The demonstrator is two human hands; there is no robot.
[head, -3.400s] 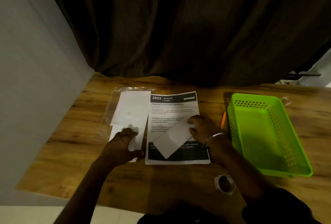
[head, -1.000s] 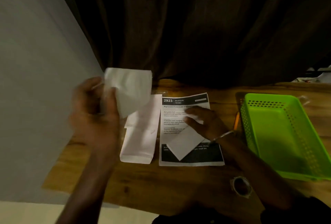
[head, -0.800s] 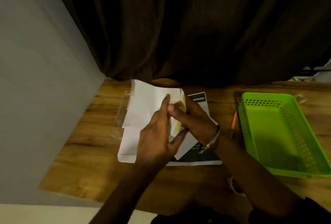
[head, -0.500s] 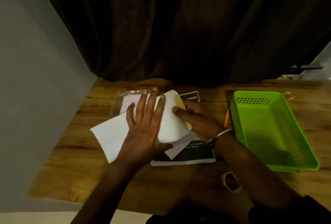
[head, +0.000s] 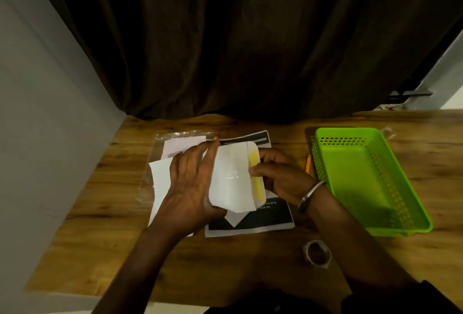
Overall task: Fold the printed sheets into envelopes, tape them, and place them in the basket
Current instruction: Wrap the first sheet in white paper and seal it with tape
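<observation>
A white envelope [head: 231, 178] with a yellow strip [head: 256, 180] along its open right end is held between both hands above the printed sheet [head: 265, 218]. My left hand [head: 193, 185] grips the envelope's left part, fingers stretched over it and thumb under its lower edge. My right hand [head: 278, 175] pinches the envelope's right edge at the yellow strip. A folded white sheet [head: 234, 219] lies on the printed sheet, mostly hidden. More white envelopes [head: 160, 175] lie under my left hand. The green basket [head: 411, 203] stands at the right.
A clear plastic sleeve [head: 175, 137] lies under the envelope pile. A tape roll [head: 317, 257] sits near the wooden table's front edge. An orange pencil [head: 307, 163] lies beside the basket. A dark curtain hangs behind the table and a grey wall stands at the left.
My left hand lifted an envelope off the left pile and brought it over the printed sheet. My right hand left the folded sheet and took the envelope's open end.
</observation>
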